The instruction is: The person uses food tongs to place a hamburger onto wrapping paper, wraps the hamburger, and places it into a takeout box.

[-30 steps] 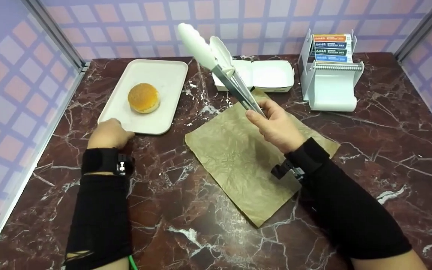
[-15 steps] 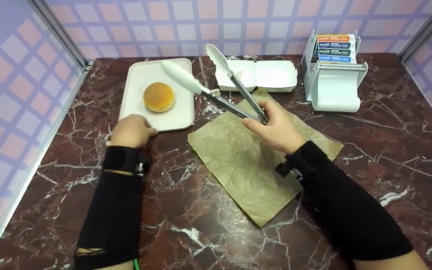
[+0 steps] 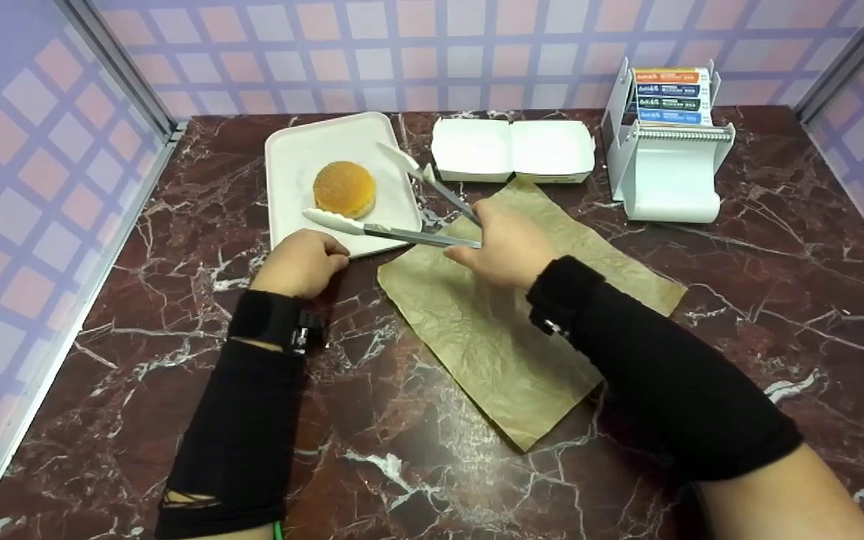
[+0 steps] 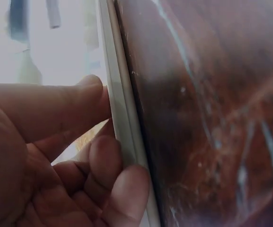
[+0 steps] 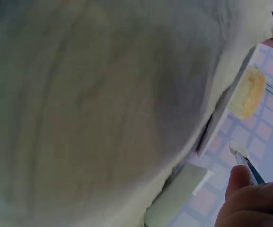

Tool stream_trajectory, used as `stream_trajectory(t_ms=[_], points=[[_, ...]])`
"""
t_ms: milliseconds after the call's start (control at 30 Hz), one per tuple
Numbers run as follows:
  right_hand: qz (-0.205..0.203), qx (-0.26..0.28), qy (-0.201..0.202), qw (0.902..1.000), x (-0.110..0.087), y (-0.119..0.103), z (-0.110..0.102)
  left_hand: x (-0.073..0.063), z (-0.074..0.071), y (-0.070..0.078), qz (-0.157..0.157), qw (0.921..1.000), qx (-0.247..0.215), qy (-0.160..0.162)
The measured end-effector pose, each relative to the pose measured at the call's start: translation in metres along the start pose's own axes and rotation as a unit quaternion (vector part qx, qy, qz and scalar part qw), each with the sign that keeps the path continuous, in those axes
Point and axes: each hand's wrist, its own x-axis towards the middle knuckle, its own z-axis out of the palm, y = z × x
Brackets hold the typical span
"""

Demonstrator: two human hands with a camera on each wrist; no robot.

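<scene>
A white tray (image 3: pixel 289 154) lies at the back left with a round, golden-topped bun (image 3: pixel 344 190) on it. At the tray's near edge, my left hand (image 3: pixel 299 262) holds the rim; the left wrist view shows its thumb and curled fingers at the tray edge (image 4: pixel 122 104). My right hand (image 3: pixel 511 244) grips a pair of metal tongs (image 3: pixel 413 236) with white scalloped tips. The tongs are spread over the tray, one tip near the bun's front side and the other beyond its right. In the right wrist view, the bun (image 5: pixel 247 92) shows side-on.
Brown paper (image 3: pixel 477 352) is spread under my right hand, its left corner by the tray. Behind it stands an unfolded white carton (image 3: pixel 473 150). A white stand (image 3: pixel 668 180) with several coloured printed strips and a curled white sheet is at the back right.
My left hand has slid the tray with the bun to the right. The tongs have spread apart, then swung left and down over the tray, to either side of the bun.
</scene>
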Motion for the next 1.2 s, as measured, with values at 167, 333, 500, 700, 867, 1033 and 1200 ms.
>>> stream_trajectory(t_ms=[167,333,500,700,867,1033,1200], points=[[0.008,-0.022,-0.002,0.9997,0.005,0.000,0.010,0.001,-0.001,-0.003,0.002,1.0000,-0.007,-0.007],[-0.004,-0.049,-0.002,0.9988,0.006,-0.001,0.013,0.001,-0.002,-0.002,-0.005,0.9998,-0.012,-0.015],[-0.011,-0.066,-0.006,0.9977,0.008,-0.004,0.015,0.000,-0.003,-0.001,-0.013,0.9997,-0.015,-0.017],[-0.016,-0.072,-0.008,0.9973,0.007,-0.007,0.017,0.000,-0.002,-0.001,-0.003,0.9999,-0.011,-0.008],[-0.016,-0.072,-0.008,0.9972,0.008,-0.004,0.016,0.000,-0.002,-0.001,-0.005,0.9998,-0.015,-0.011],[-0.008,-0.065,-0.009,0.9978,0.005,0.000,0.010,0.000,-0.002,-0.001,-0.015,0.9995,-0.024,-0.015],[-0.014,-0.032,0.000,0.9994,-0.003,0.004,-0.004,0.001,0.000,0.000,-0.016,0.9995,-0.023,-0.010]])
